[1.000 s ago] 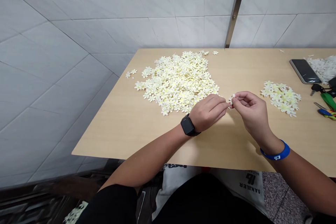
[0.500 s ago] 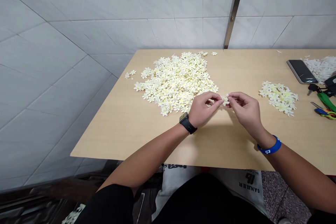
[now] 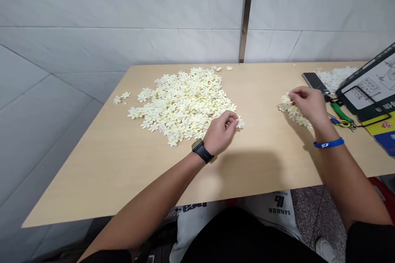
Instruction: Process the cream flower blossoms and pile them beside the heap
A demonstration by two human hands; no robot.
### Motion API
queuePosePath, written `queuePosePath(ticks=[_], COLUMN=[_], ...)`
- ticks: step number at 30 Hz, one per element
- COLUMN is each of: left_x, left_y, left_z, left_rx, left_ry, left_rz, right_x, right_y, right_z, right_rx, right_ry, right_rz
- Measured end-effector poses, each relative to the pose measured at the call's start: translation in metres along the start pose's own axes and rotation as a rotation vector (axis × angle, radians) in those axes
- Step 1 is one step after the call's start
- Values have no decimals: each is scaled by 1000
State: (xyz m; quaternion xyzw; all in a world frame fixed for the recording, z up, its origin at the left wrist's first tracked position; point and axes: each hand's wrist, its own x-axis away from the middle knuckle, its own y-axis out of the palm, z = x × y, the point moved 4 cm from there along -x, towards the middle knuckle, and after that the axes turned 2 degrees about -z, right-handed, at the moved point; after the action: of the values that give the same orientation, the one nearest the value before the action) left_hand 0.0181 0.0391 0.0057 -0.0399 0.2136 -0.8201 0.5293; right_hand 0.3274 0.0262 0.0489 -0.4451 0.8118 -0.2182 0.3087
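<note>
Hands are no longer working together. Half a second ago both were meeting at one small flower just right of the big pile; now they're sitting well apart.

Left hand (image 3: 219, 132): staying by the near right edge of the big flower pile (image 3: 185, 100), fingers curling in, thumb and fingertips pinching a white flower (image 3: 240, 122) that is sticking out to the right.

Right hand (image 3: 311, 106): has swung right and is now hovering over the small flower pile (image 3: 290, 109), thumb and fingers closing together at its far side. Can't tell whether anything is sitting in that pinch. Hand is covering part of the pile.

View is also turning right. A dark printed box (image 3: 372, 84) is now showing at the far right, with a yellow and blue sheet (image 3: 382, 133) lying near it. Phone (image 3: 314, 82) and white scraps (image 3: 331, 77) are lying on the surface (image 3: 123, 164) beyond the right hand; a green item (image 3: 342, 112) is lying just right of it.

Big pile is keeping its shape, a few strays lying off its left side.
</note>
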Motion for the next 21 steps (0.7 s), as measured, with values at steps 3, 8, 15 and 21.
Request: queuePosePath(ticks=[3,8,15,21], left_x=[-2,-3,-24,-77], left_y=[3,17,52,98], left_z=[-1,1,26,29], left_rx=[-37,-45,-270,-229], left_ry=[-25,-62,116,66], left_rz=[-44,-169,-263,-292], right_x=[-18,-8,-9,-26], right_y=[-39,-51,-15,-4], right_z=[50,89,77,77], right_rx=[187,217,343,421], right_ry=[66,-17,-306,-308], right_rz=[-1,-171,-327,-377])
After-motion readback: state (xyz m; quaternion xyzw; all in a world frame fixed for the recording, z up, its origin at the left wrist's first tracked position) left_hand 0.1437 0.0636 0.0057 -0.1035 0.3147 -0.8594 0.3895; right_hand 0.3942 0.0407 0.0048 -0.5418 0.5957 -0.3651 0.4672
